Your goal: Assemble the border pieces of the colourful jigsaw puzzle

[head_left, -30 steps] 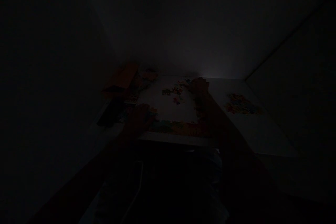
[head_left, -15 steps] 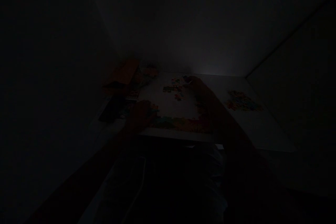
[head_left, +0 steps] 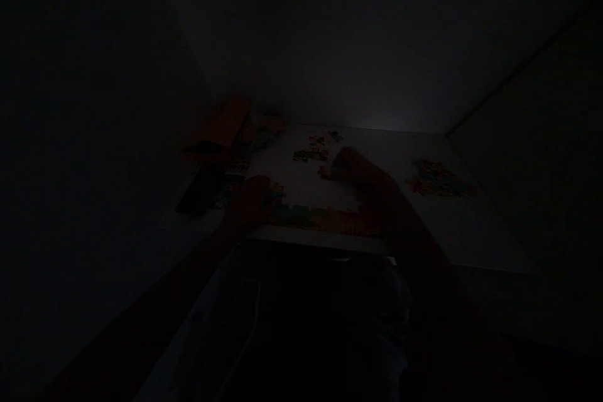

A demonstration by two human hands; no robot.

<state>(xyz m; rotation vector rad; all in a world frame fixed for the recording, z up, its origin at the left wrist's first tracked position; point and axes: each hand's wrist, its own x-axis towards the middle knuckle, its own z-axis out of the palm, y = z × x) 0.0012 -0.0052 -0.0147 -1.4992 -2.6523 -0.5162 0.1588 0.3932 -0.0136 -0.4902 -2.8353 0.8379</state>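
The room is very dark. A white puzzle board point(head_left: 301, 188) carries a band of assembled jigsaw pieces point(head_left: 325, 220) along its near edge and small clusters of pieces point(head_left: 311, 154) in the middle. My left hand point(head_left: 249, 204) lies at the board's left side, over pieces there. My right hand point(head_left: 353, 166) is over the middle of the board, its fingertips next to a small piece point(head_left: 325, 171). The darkness hides whether either hand holds anything.
A heap of loose puzzle pieces point(head_left: 440, 179) lies on the white table point(head_left: 471, 232) to the right of the board. At the left are an orange box or lid point(head_left: 221, 125) and a dark flat object point(head_left: 200, 191). Walls rise behind the table.
My right hand has moved down the picture, toward me, from the board's far part to its middle. My left hand has barely moved.
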